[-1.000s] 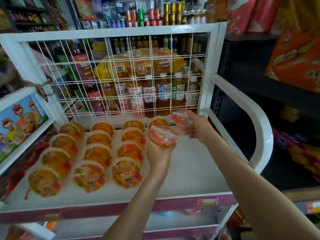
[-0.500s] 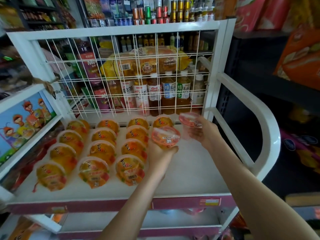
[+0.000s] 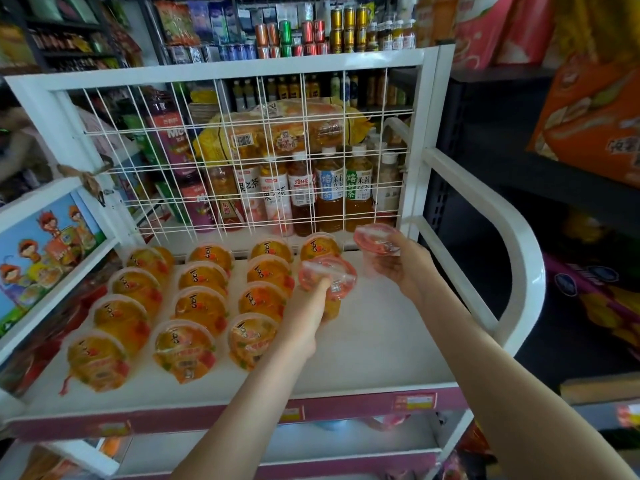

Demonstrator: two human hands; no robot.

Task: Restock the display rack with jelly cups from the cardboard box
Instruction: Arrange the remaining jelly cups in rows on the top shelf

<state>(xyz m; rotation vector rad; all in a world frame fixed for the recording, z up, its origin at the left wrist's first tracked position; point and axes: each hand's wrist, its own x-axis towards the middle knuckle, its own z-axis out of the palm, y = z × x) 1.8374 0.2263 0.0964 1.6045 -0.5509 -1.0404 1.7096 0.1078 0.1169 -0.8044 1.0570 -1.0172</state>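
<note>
Lower now, the cup (image 3: 327, 280) in the left hand (image 3: 304, 323), fingers curled round it, almost on the shelf (image 3: 381, 327). Just beyond them sits the lone back cup (image 3: 319, 245). Curled fingers of the right hand (image 3: 403, 268) grip a second cup (image 3: 374, 237), waiting. Fourth row looks set to fill.

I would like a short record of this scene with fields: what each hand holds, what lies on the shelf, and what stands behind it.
left hand: grips a jelly cup low over the shelf, just in front of the rear cup of the fourth column
right hand: holds a second jelly cup near the back right corner
shelf: white; orange jelly cups lie in columns on its left side
back: wire grid, with drink bottles behind it
contact of held cups with shelf: cannot tell
</note>
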